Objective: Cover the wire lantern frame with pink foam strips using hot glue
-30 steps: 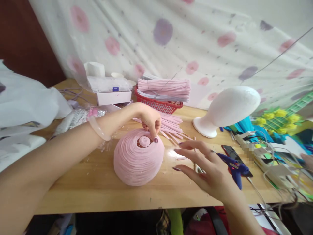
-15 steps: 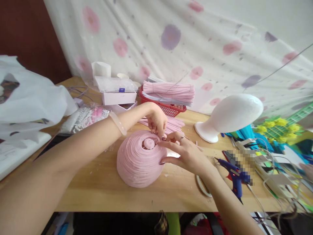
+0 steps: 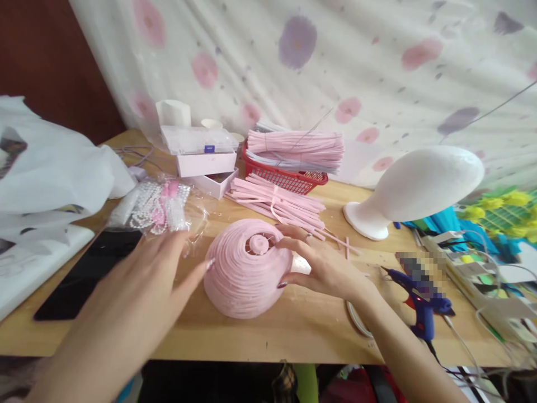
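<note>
A pink dome wound from pink strips (image 3: 247, 274) sits upside down like a bowl on the wooden table (image 3: 176, 330), with a small coiled disc at its top. My right hand (image 3: 319, 263) rests on the dome's right side, fingers spread, thumb low against its wall. My left hand (image 3: 155, 274) hovers just left of the dome, fingers stretched out, one fingertip near its left wall. Neither hand holds anything.
Loose pink strips (image 3: 277, 201) lie behind the dome, more in a red basket (image 3: 289, 176). A white foam head form (image 3: 419, 184) lies at the right. A blue glue gun (image 3: 419, 302), power strip (image 3: 474, 268), bagged beads (image 3: 155, 204), white boxes (image 3: 201, 154) and a black slab (image 3: 88, 274) surround the dome.
My left hand has left the dome's top and drawn back to its left side, now open. My right hand stays on the dome's right side. The camera has shifted slightly.
</note>
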The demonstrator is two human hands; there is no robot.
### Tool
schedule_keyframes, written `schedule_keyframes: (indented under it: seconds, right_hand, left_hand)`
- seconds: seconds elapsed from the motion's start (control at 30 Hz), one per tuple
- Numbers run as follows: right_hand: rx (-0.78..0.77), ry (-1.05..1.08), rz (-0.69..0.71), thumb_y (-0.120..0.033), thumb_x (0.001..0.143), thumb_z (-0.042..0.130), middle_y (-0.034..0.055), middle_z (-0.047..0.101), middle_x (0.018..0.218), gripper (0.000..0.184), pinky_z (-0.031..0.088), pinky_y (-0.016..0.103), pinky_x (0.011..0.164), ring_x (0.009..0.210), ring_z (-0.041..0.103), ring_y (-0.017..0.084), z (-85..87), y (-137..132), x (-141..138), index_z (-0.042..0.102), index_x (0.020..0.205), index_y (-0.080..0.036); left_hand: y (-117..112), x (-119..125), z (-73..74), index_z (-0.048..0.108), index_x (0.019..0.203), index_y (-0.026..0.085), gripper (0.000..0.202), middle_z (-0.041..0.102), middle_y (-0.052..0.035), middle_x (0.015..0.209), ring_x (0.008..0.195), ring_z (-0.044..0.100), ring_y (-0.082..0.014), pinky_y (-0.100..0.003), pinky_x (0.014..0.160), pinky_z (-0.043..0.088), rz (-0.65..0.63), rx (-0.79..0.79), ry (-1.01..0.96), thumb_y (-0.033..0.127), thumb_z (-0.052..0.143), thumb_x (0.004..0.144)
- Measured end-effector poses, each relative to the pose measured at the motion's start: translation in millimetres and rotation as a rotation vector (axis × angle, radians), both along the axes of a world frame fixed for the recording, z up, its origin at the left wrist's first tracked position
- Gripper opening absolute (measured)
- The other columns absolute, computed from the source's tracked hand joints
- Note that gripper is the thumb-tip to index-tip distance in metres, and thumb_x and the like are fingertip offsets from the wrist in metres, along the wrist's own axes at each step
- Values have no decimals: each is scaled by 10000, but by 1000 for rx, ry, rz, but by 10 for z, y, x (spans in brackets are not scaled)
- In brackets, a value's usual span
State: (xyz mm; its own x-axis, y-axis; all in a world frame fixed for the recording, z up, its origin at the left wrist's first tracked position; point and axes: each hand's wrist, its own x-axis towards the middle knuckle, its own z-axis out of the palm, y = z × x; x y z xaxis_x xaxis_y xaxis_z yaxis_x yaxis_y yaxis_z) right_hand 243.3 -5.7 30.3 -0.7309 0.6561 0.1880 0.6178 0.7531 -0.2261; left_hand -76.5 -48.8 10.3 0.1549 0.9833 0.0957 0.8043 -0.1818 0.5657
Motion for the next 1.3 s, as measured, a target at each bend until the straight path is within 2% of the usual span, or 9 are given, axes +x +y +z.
schedule_keyframes:
  seconds: [0.03,0.13,0.3,0.47,0.63,0.87,0.97,1.1,1.3]
  right_hand:
    - [6,2,-4,-521,927,676,194,522,1468,542,581,455,979,1288,610,308,-4,-10,-11,482,1340,-229]
    - [39,4,-24,-539,935,652,182,554,1427,511,592,471,945,1240,636,323,-9,-62,-77,489,1310,-233]
    - [145,-1,-142,-576,966,552,214,614,1257,507,618,547,800,1048,698,364,-50,-336,-305,499,1286,-185]
    - [278,-52,-260,-470,1065,357,203,614,1112,412,641,407,620,835,728,275,-99,-825,-536,491,1299,-158]
    - [298,-43,-277,-356,1076,385,201,575,1105,341,624,346,562,732,695,210,-128,-1059,-592,478,1337,-158]
    - [280,-21,-245,-361,1075,397,133,539,1028,327,601,318,559,706,629,181,-126,-944,-534,490,1315,-161]
    - [257,13,-257,-363,1070,426,126,517,1062,328,607,308,621,753,612,172,-153,-917,-506,492,1326,-168]
    - [217,127,-238,-136,1044,422,78,468,1021,290,566,229,629,784,554,142,-209,-916,-510,520,1313,-181]
    - [174,278,-246,87,906,423,31,395,937,443,497,182,652,810,469,128,-285,-912,-550,566,1239,-169]
  left_hand:
    - [-206,30,-131,500,1341,300,560,684,-150,1276,1178,642,-441,-544,933,521,125,35,18,648,460,905]
    - [-606,303,-445,354,1486,305,633,630,-143,1379,1178,667,-381,-517,948,567,163,91,-63,554,513,927]
    - [-567,587,-632,73,1636,236,1054,380,-212,1612,1428,457,-452,-625,1102,470,146,185,-221,571,686,847]
    - [-363,406,-566,154,1623,301,907,294,-128,1684,1532,320,-393,-650,1217,303,100,-56,-484,656,575,902]
    - [-268,440,-392,367,1546,289,683,376,-84,1653,1544,316,-330,-601,1265,242,162,-164,-664,648,450,971]
    - [-87,521,-350,511,1439,305,557,494,-40,1568,1486,412,-279,-520,1252,317,110,-125,-748,564,575,950]
    - [-48,547,-370,584,1353,327,392,578,-20,1460,1386,513,-239,-451,1207,378,78,14,-796,437,598,977]
    - [-110,623,-364,635,1216,294,243,608,-29,1301,1277,563,-199,-375,1145,421,97,291,-797,239,596,982]
    - [-250,616,-309,560,1294,242,430,508,-80,1407,1396,453,-249,-411,1208,355,-17,233,-719,135,637,885]
